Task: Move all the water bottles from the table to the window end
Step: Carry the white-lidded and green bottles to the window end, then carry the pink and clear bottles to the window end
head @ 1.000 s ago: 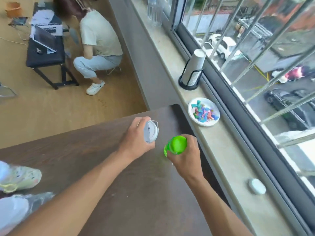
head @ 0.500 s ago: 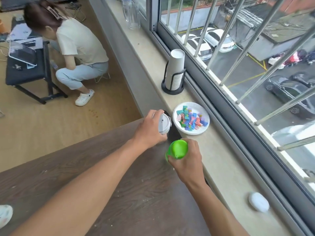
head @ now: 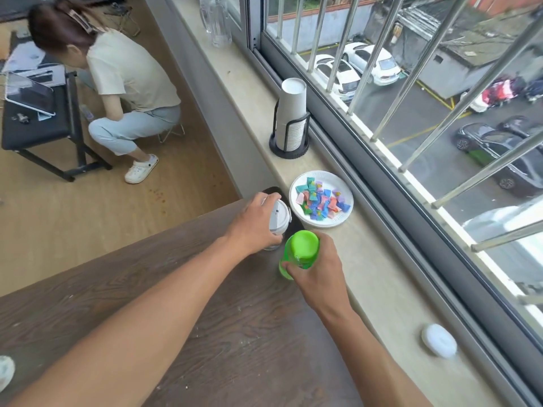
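Observation:
A white-lidded bottle (head: pixel 279 218) is gripped from the side by my left hand (head: pixel 253 224), over the far right corner of the dark wooden table (head: pixel 182 312). Beside it, a bright green bottle (head: pixel 300 250) with a green cap is held by my right hand (head: pixel 316 274), at the table edge next to the window sill (head: pixel 382 277). The two bottles are close together, almost touching. Their lower bodies are mostly hidden by my hands.
On the sill stand a white plate of coloured wrapped sweets (head: pixel 321 199), a stack of paper cups in a black holder (head: pixel 290 121), clear bottles (head: pixel 216 20) far back and a white round object (head: pixel 439 340). A person (head: pixel 123 83) crouches on the floor by a black bench (head: pixel 38 118).
Both hands have carried the bottles across the table toward the far corner by the sill, now right next to the sweet plate. The view has shifted forward with them.

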